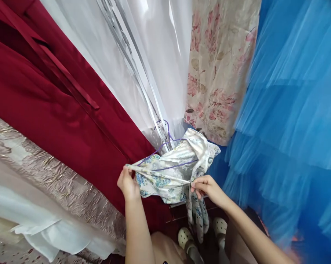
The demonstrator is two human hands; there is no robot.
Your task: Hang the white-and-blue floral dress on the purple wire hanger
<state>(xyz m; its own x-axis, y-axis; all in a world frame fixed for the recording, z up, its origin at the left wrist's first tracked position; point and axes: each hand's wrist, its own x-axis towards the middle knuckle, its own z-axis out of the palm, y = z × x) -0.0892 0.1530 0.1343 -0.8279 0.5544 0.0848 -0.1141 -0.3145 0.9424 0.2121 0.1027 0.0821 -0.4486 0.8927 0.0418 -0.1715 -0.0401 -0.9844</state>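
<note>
The left hand [129, 184] pinches one corner of a blue-flowered white garment [160, 183], and the right hand [206, 187] pinches the same cloth near its hanging strips [197, 216]; the two hands are well apart. The garment is partly over a purple hanger [175, 166], in front of dark red fabric [80, 128] and white fabric [165, 47], with layered blue tulle [286, 110] to the right

Deep red garment [72, 106], white fabric [162, 47], floral-print cloth [220, 66] and tiered blue tulle [292, 102] hang close together near a purple hanger [175, 165] in what appears to be a dress shop or garment storeroom.
</note>
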